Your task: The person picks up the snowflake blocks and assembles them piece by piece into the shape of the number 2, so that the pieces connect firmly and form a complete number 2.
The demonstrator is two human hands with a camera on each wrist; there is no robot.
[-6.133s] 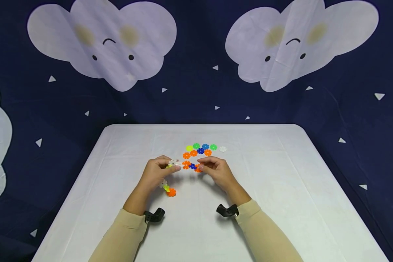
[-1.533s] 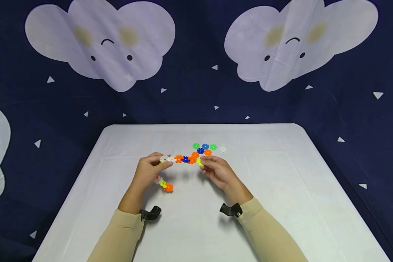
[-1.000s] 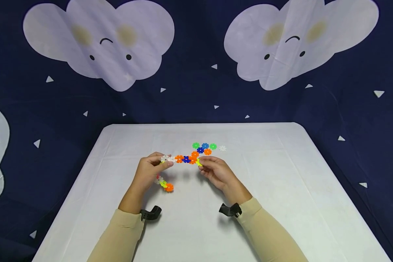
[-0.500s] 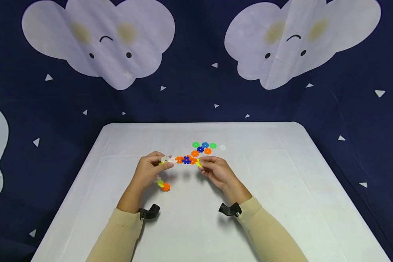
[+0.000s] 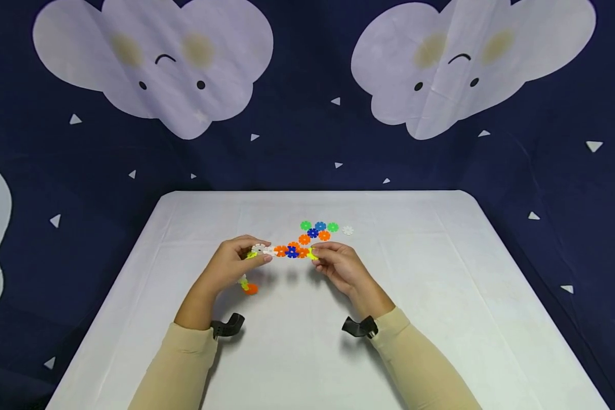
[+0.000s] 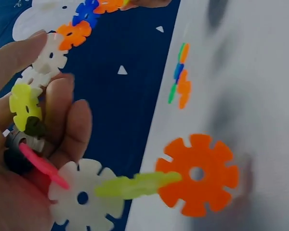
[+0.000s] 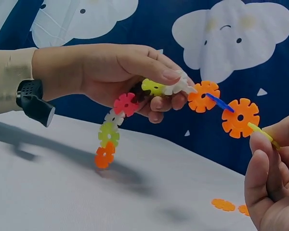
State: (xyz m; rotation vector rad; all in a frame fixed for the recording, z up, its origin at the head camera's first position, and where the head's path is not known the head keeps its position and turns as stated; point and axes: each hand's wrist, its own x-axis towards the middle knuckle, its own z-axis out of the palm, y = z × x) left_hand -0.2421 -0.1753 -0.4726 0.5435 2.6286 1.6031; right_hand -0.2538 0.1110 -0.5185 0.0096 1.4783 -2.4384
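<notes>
A chain of flower-shaped snowflake discs, joined at their notches, hangs above the table between both hands. My left hand (image 5: 230, 265) pinches a white disc (image 6: 50, 54) in it between thumb and fingers. Below that hand the chain curls down through a yellow, a pink (image 7: 126, 105), a white and a yellow-green disc to an orange disc (image 6: 197, 175). Towards the right run an orange, a dark blue (image 7: 220, 102) and another orange disc (image 7: 241, 118). My right hand (image 5: 340, 267) pinches a yellow disc (image 7: 263, 134), whose edge meets that last orange disc; how deep it sits cannot be seen.
Loose discs lie on the white table (image 5: 415, 296) beyond the chain: two green, a light blue (image 5: 320, 226), a dark blue (image 5: 312, 233), several orange (image 5: 324, 235) and a white one (image 5: 348, 230). Behind the table hangs a dark blue cloth (image 5: 307, 154) with clouds.
The yellow disc from the table is now in my right hand at the chain's right end, where that hand earlier held the orange disc. The hanging end has swung left as my left hand turned.
</notes>
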